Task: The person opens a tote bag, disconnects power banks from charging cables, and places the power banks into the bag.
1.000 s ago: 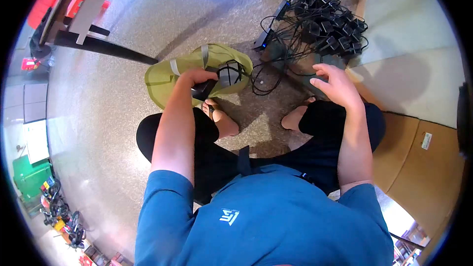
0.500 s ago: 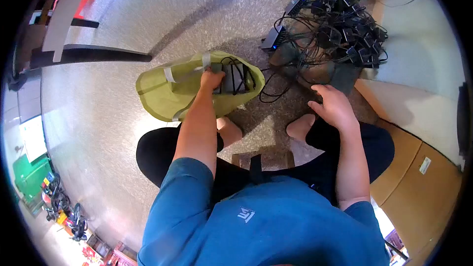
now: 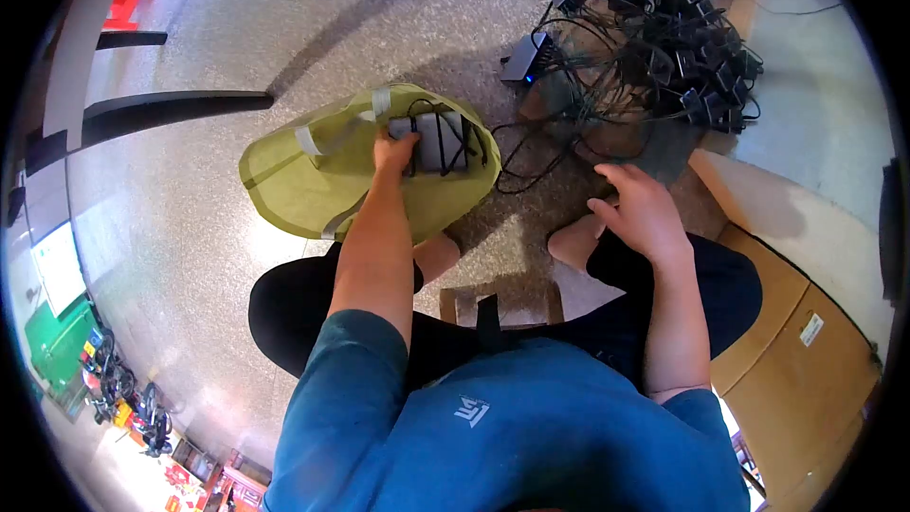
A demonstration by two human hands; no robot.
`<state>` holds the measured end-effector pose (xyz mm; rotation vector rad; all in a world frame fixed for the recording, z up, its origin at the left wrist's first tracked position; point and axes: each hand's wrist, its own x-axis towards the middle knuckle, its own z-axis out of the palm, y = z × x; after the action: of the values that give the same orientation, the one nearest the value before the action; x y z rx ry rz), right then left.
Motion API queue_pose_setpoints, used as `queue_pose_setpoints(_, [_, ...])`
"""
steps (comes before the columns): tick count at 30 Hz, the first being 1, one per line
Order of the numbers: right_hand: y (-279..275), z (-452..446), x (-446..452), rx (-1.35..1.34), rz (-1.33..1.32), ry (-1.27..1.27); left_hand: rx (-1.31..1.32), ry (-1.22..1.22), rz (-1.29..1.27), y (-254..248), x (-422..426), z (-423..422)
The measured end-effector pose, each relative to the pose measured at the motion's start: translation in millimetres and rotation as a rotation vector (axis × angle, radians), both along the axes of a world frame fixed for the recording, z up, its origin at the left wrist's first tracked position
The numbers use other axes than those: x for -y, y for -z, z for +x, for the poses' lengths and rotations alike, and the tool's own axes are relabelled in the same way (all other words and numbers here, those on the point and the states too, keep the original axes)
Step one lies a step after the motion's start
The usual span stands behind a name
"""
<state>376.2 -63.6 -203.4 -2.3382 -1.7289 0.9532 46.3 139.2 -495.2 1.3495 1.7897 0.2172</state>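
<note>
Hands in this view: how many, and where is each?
2: left hand at the opening of the green bag; right hand, open, near the cable pile. No others show.

Blue T-shirt (image 3: 540,427), white logo (image 3: 471,411)

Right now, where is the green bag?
In the head view, the green bag is on the floor left of centre, the left hand at its opening, with the tangle of black cables and adapters to its upper right.
</note>
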Motion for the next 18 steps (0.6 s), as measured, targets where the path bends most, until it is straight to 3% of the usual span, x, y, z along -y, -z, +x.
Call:
queue_pose_setpoints(8, [3.8, 0.0, 3.7, 0.021, -0.019, -0.006, -0.201, 0.002, 0.113, 35.5, 10.1, 3.1])
queue_pose_setpoints(11, [2.0, -0.7, 2.4, 0.000, -0.026, -0.015, 0.049, -0.026, 0.070, 35.1, 7.5, -8.3])
queue_pose_setpoints(17, [3.7, -3.9, 3.5, 0.029, -0.010, -0.039, -0.287, -0.023, -0.106, 51.5, 20.8, -8.9])
queue_pose_setpoints(18, [3.9, -4.1, 3.0, 0.025, -0.021, -0.039, -0.243, -0.064, -0.134, 59.3, 21.1, -10.7])
